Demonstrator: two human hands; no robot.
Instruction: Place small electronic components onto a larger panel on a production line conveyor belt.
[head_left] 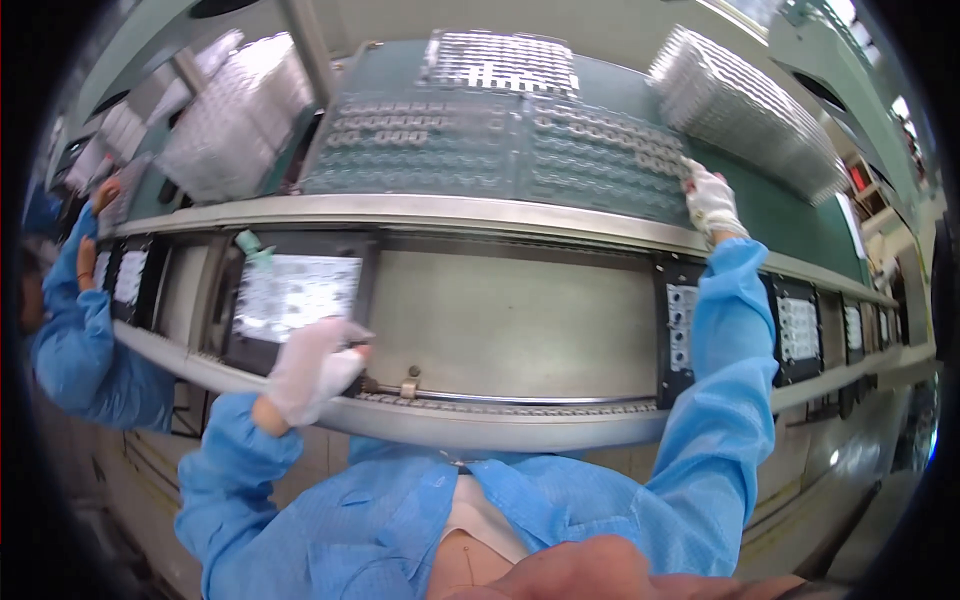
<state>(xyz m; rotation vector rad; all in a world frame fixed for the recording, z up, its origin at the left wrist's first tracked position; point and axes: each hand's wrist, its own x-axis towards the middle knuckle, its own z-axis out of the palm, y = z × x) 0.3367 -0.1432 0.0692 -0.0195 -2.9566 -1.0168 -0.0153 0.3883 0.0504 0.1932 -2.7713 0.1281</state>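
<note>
Tray stack (745, 112) beyond right grip (711, 200) near clear tray (590, 188), left grip (312, 372) by black fixture (245, 352), openings and holds unclear

The person's white-gloved right hand (710, 200) is at the right edge of a clear tray (590, 183) carrying rows of small parts, up on the green bench (775, 205). The left hand (315, 368), gloved too, is over the near edge of a black plate (245, 348) bearing a white sheet (290, 285). A co-worker (75, 340) in blue stands off to the left.

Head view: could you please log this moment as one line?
left hand: by black plate | right hand: at edge of front-right clear tray
</note>
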